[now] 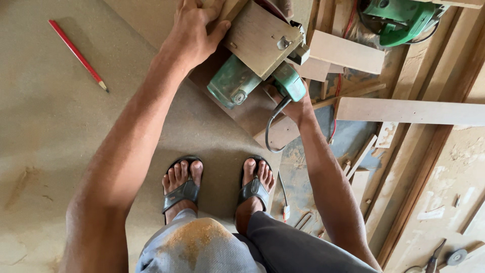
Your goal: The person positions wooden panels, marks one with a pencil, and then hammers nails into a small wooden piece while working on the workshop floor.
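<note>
My left hand (pixel 194 30) presses down on a wooden piece at the top edge, beside the flat wooden base plate (pixel 260 38) of a green electric circular saw (pixel 237 83). My right hand (pixel 293 103) grips the saw's green handle from below, mostly hidden by the tool. The saw sits on a dark brown board (pixel 252 114) that rests on a large tan sheet (pixel 65 131). My feet in black sandals (pixel 183 188) stand on that sheet. The saw's grey cord (pixel 270 129) loops down by my right wrist.
A red pencil (pixel 78 54) lies on the sheet at upper left. Wooden offcuts and planks (pixel 409 111) lie at right, with a second green power tool (pixel 399 20) at top right. Sawdust covers the floor; small hand tools (pixel 444 255) lie at lower right.
</note>
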